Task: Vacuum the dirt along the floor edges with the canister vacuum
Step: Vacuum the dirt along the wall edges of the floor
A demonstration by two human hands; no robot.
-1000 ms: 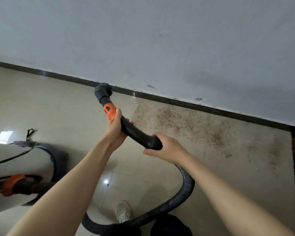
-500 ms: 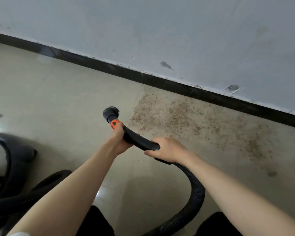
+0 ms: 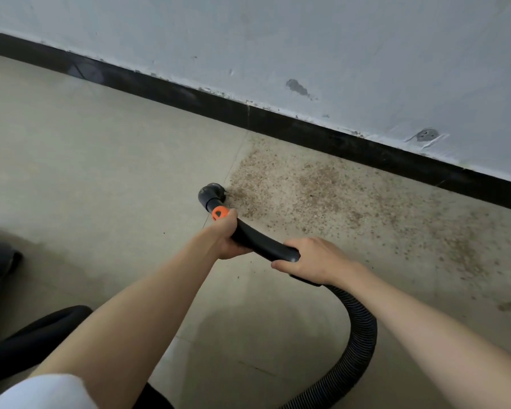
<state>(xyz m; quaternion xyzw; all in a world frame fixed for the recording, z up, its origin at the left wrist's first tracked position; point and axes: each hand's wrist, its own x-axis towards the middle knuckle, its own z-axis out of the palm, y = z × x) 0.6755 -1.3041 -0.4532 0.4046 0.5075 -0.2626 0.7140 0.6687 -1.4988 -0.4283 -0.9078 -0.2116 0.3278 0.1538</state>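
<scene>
Both hands are wrapped tight around the black handle [image 3: 263,242] mid-frame, left hand [image 3: 226,239] just behind the orange collar [image 3: 219,213], right hand [image 3: 313,261] where the hose [image 3: 362,335] joins, nozzle [image 3: 211,194] at the left edge of the dirt [image 3: 322,190] beside the black baseboard [image 3: 278,121]

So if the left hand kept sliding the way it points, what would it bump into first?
The left hand points up along the handle, so it would probably meet the orange ring first, then the brush head on the floor. The wall lies well beyond.
</scene>
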